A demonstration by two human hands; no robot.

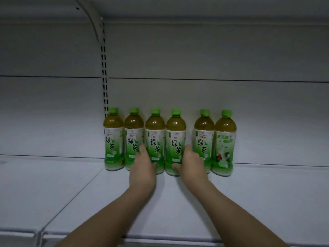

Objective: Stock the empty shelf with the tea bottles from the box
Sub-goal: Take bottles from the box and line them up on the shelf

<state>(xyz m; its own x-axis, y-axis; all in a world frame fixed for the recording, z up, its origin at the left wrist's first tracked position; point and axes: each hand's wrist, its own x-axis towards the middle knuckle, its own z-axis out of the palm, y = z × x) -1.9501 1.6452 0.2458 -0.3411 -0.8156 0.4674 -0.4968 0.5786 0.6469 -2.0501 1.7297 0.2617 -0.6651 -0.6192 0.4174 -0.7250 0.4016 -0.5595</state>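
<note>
Several green tea bottles with green caps stand upright in a row at the back of the white shelf. My left hand is wrapped around the lower part of the third bottle from the left. My right hand is wrapped around the lower part of the fourth bottle. Both held bottles stand on the shelf, close together. A gap separates the fourth bottle from the fifth bottle. The rightmost bottle shows a different side of its label. The box is not in view.
A slotted metal upright runs up the back wall just behind the leftmost bottle. A curved bracket holds the shelf above. A seam divides this shelf from the one to its left.
</note>
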